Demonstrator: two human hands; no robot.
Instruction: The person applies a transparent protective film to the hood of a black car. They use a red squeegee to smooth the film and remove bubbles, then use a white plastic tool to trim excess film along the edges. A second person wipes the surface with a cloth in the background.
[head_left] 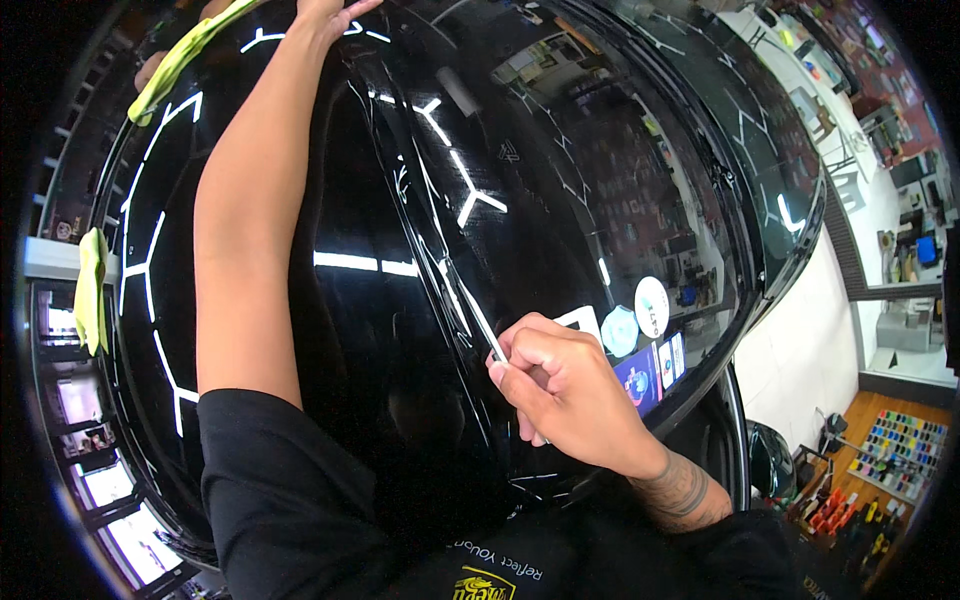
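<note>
My right hand [568,390] curls snugly round a slim pale tool [484,326], angled along the seam [408,215] between black hood [350,330] and windshield [550,210]! Up top, my left hand [328,14] is cropped; I can't tell its grip.

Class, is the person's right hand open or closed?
Closed. The right hand has its fingers curled in around a slim pale stick-like tool, whose end juts out past them.

Left arm [250,210] stretched forward, left hand [332,14] partly cropped, right hand [570,390] curled in a pinch, right forearm [682,490] tattooed
</note>
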